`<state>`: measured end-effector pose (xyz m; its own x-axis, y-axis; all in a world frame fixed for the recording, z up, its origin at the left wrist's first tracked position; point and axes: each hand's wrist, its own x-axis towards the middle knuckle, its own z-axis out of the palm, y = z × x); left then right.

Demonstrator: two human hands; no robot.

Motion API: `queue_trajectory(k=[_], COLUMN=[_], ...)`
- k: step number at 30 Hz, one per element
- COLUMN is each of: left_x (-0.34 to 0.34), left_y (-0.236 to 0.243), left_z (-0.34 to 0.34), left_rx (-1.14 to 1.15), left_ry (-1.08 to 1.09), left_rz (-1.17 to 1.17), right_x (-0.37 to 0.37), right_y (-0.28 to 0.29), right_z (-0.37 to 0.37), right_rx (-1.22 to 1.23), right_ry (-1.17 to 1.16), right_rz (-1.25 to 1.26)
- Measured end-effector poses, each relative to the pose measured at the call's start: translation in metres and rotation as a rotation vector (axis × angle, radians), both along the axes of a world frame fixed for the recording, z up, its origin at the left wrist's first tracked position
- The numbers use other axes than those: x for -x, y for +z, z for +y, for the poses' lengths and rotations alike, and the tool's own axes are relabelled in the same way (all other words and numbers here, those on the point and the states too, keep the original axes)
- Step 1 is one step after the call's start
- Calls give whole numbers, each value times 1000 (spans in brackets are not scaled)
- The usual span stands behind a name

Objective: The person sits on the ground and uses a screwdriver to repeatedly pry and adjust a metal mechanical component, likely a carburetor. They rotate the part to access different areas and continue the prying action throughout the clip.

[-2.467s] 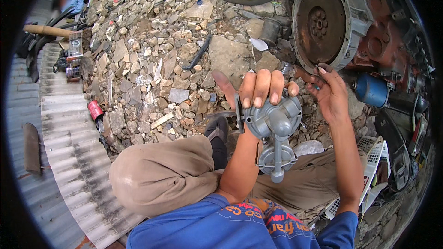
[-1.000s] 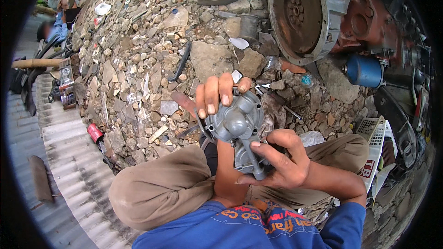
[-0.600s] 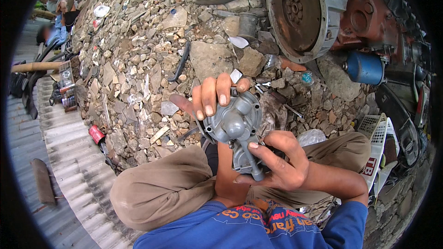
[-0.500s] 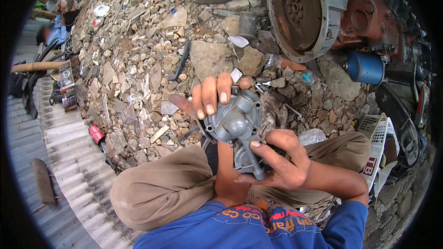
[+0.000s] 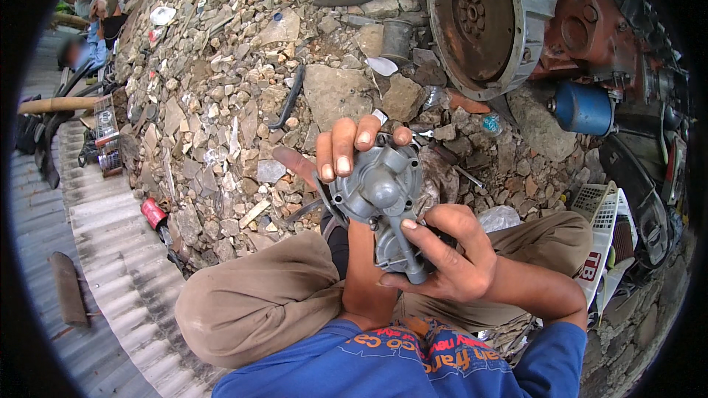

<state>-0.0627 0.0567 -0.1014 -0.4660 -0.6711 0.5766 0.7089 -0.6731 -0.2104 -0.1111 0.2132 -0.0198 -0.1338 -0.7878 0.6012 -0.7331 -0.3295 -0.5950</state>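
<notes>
A round grey cast-metal housing (image 5: 381,189) with a central dome, bolt holes around its rim and a tube-like arm on its lower part is held up before my chest. My left hand (image 5: 346,149) reaches up behind it, fingers curled over its top edge. The palm is hidden behind the metal. Around the lower right of the housing, my right hand (image 5: 459,254) is closed, a fingertip against the tube-like arm and the thumb below. Beyond the housing, a small wrench (image 5: 424,133) and a thin metal tool (image 5: 469,175) lie on the stones.
A large engine (image 5: 582,26) with a round flywheel (image 5: 472,18) and a blue cylindrical filter (image 5: 582,108) stands at the upper right. A white plastic basket (image 5: 596,203) is beside my right knee. Broken rubble covers the ground. Corrugated sheets (image 5: 122,250) lie left; other people sit far left.
The housing has shifted slightly to the right and tilted a little, and my left fingers have moved right with it. My right hand keeps its grip almost in place.
</notes>
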Motion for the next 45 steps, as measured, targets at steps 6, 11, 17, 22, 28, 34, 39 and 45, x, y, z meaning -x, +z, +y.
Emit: queue_trajectory(k=[6,11,17,22,28,34,39,45], left_x=[-2,4,1,-2,0,-1,2,-3], left_y=[-1,-5,-1,-7,-10,-11,-13,-15], left_z=[-3,-5,-4,-10,-15,-15,-5,-9], left_rx=[58,126,122,176,211,221,64,96], left_ry=[22,37,89,95,119,128,111,131], left_rz=[-23,-12,-26,-117,-94,-121,-162,-320], right_x=[2,4,3,6,8,7,24,46], right_y=[2,1,3,9,8,8,19,21], right_z=[0,4,3,3,0,1,-3,8], right_rx=[-29,-76,-92,-145,-124,-136,-269,-207], right_ry=[20,3,20,2,17,-1,49,-173], right_rz=[19,40,36,-22,5,22,42,-281])
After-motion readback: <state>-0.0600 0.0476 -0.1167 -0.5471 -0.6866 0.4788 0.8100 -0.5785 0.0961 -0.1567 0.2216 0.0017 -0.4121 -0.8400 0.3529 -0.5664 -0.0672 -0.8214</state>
